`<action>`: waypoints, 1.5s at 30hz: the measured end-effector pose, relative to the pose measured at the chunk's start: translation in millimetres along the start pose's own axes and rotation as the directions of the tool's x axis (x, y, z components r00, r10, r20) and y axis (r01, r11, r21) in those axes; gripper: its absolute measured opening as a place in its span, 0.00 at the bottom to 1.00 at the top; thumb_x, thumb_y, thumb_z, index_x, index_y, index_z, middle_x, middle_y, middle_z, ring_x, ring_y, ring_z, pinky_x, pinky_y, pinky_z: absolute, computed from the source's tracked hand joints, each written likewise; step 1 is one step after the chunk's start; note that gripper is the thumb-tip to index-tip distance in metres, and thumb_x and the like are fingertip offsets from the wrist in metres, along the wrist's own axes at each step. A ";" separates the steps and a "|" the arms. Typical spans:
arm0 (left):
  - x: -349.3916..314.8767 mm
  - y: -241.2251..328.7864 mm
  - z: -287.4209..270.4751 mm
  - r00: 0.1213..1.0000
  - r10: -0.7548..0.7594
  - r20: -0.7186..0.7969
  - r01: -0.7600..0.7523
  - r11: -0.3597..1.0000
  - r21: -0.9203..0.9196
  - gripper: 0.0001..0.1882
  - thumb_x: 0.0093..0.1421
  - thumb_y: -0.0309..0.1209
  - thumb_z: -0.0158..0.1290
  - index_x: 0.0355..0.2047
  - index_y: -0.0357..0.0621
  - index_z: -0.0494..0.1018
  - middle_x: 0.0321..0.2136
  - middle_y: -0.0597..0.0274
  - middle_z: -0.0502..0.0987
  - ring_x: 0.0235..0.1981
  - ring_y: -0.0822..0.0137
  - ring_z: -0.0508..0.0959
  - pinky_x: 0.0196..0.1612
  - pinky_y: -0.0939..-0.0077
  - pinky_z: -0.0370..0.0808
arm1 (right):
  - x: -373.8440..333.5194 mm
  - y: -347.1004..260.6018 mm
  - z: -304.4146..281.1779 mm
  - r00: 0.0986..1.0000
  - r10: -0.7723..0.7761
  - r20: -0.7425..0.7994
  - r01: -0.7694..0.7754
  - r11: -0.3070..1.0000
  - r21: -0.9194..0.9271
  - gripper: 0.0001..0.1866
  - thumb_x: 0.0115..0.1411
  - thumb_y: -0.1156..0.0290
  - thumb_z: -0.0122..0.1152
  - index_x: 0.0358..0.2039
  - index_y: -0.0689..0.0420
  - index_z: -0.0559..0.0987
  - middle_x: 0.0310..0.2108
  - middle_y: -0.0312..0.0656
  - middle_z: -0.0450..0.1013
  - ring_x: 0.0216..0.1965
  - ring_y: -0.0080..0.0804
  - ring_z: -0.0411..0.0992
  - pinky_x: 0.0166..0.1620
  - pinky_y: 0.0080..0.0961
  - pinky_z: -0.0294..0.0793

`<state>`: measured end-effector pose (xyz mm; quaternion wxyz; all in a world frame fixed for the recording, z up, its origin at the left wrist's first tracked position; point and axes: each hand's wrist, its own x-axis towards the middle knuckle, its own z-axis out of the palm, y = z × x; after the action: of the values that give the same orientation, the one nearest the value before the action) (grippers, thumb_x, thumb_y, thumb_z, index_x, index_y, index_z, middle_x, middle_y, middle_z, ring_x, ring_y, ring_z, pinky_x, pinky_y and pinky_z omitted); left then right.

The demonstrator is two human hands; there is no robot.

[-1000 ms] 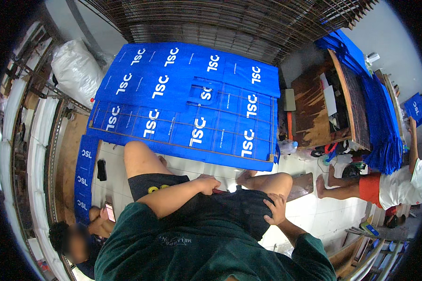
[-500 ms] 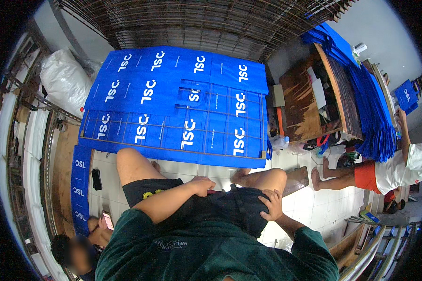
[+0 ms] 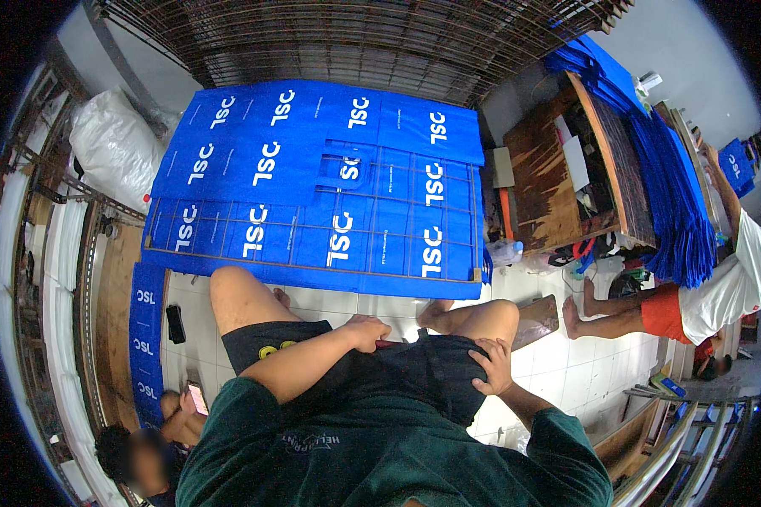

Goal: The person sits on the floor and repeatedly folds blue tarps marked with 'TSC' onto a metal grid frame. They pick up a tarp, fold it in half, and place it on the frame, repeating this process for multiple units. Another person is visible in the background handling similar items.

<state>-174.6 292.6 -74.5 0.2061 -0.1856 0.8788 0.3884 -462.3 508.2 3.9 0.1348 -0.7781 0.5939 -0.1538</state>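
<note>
My left hand (image 3: 366, 333) is closed at my lap, above my black shorts (image 3: 389, 380). A bit of dark red shows beside its fingertips, but what they hold, if anything, is hidden. My right hand (image 3: 494, 368) rests on my right thigh with its fingers apart and nothing in them. In front of my knees, out of reach of both hands as they lie, blue printed fabric sheets (image 3: 304, 182) cover a table. A thin metal wire frame (image 3: 300, 221) lies over their near part.
Stacked wire racks (image 3: 355, 42) stand behind the table. On the right, a wooden cabinet (image 3: 550, 186) carries a pile of blue fabric (image 3: 659, 194); a person in a white shirt (image 3: 723, 291) is beside it. Another person holds a phone (image 3: 198, 399) at lower left. A black phone (image 3: 175, 324) lies on the floor.
My hands stay where they were. The person on the right has shifted slightly, raising an arm toward the blue fabric pile.
</note>
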 end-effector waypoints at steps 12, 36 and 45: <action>-2.8 4.3 -6.6 0.998 -0.044 0.048 0.043 0.999 0.020 0.15 0.42 0.27 0.54 0.35 0.50 0.73 0.37 0.57 0.75 0.43 0.54 0.73 0.42 0.58 0.70 | -1.6 1.0 1.1 1.000 0.002 -0.018 -0.002 1.000 0.011 0.32 0.50 0.42 0.46 0.48 0.52 0.70 0.50 0.50 0.62 0.53 0.47 0.61 0.55 0.52 0.47; -0.9 1.5 -1.5 0.998 -0.043 0.049 0.042 0.999 0.019 0.16 0.44 0.26 0.51 0.37 0.49 0.74 0.39 0.56 0.75 0.45 0.56 0.73 0.45 0.62 0.70 | 1.5 -1.2 -2.2 1.000 -0.004 -0.020 0.004 1.000 0.002 0.32 0.50 0.42 0.46 0.47 0.54 0.70 0.49 0.51 0.63 0.52 0.47 0.61 0.53 0.51 0.50; -4.1 6.0 -5.1 0.997 -0.040 0.065 0.039 0.999 0.024 0.16 0.44 0.26 0.51 0.37 0.50 0.73 0.38 0.57 0.75 0.44 0.55 0.74 0.43 0.60 0.70 | 0.0 0.8 -1.2 1.000 0.004 -0.016 -0.004 1.000 0.013 0.33 0.49 0.42 0.46 0.47 0.53 0.71 0.50 0.50 0.62 0.52 0.47 0.61 0.53 0.52 0.49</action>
<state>-175.2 293.2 -65.7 0.2445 -0.1878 0.8720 0.3802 -463.6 508.0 4.7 0.1354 -0.7749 0.5954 -0.1634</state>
